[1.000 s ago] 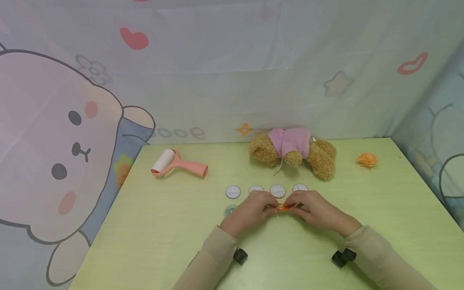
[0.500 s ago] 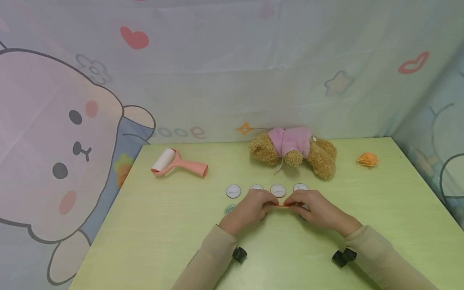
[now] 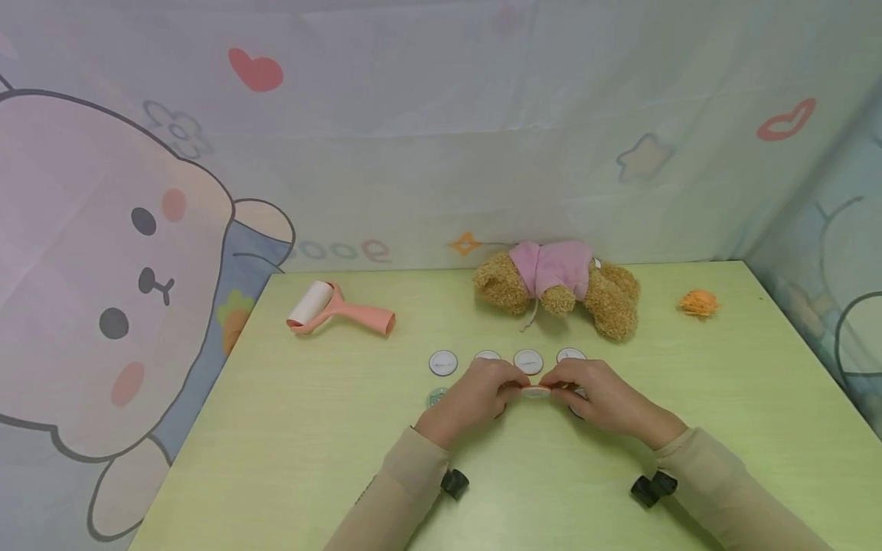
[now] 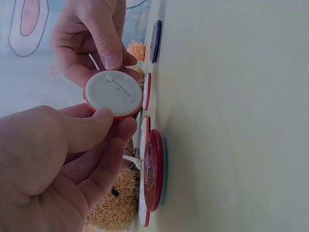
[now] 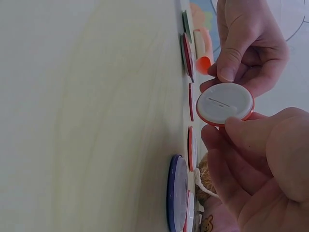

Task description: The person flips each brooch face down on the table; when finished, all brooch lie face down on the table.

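Orange-rimmed pin badge (image 4: 111,96): turned from orange face to white back; edges pinched by left hand (image 3: 474,398) and right hand (image 3: 602,398), above worktop (image 3: 276,451).

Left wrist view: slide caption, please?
Left hand and right hand pinch a round badge, white back facing the camera.

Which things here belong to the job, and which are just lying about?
Likely in the job:
pin badge, pinched by left hand and right hand
other badges nearby

Likely just lying about:
pink roller
teddy bear
orange tuft
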`<state>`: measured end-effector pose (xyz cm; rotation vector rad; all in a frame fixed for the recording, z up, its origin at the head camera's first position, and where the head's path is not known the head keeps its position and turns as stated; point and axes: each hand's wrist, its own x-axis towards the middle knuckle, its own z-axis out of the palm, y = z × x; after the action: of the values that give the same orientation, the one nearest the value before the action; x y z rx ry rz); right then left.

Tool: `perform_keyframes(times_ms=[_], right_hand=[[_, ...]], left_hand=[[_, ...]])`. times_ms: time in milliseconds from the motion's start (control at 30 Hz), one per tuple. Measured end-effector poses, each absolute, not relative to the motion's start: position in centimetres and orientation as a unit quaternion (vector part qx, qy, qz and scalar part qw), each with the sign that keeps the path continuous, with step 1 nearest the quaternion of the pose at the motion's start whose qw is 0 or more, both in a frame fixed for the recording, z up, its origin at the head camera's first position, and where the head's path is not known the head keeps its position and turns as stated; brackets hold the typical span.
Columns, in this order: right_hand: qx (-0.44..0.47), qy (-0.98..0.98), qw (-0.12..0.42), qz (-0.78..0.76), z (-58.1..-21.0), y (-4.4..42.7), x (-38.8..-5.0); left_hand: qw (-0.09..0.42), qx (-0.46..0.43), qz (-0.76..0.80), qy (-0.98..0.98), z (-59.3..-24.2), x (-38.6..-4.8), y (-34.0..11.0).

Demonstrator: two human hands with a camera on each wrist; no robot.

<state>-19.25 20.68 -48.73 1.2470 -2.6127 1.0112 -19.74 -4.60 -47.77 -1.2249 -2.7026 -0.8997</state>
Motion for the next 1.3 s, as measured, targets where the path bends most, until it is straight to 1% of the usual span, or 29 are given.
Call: perform_keyframes(times_ms=[333, 533, 767, 867, 1100, 1167, 1300], right_hand=[[0.392, -0.854, 0.058, 0.337, -48.67, 20.53, -19.24], [0.399, -0.843, 0.068, 0.354, -48.83, 20.49, -19.15], [0.393, -0.843, 0.077, 0.359, -48.90, 20.32, -19.09], [0.394, -0.840, 0.082, 0.363, -48.98, 20.27, -19.10], [0.400, -0.834, 0.097, 0.368, -49.29, 20.24, -19.20], [0.397, -0.835, 0.100, 0.367, -49.40, 20.24, -19.20], [0.394, -0.837, 0.098, 0.366, -49.50, 20.15, -19.21]], left_hand=[[0.033, -0.396, -0.303, -0.866, -47.65, -19.86, -4.63], [0.024, -0.389, -0.300, -0.871, -47.68, -19.84, -4.64], [0.034, -0.390, -0.310, -0.866, -47.59, -19.77, -4.61], [0.029, -0.386, -0.326, -0.863, -47.67, -19.81, -4.58], [0.001, -0.357, -0.366, -0.859, -47.74, -19.67, -4.65], [0.006, -0.357, -0.370, -0.858, -47.75, -19.62, -4.67], [0.033, -0.373, -0.348, -0.859, -47.90, -19.64, -4.70]])
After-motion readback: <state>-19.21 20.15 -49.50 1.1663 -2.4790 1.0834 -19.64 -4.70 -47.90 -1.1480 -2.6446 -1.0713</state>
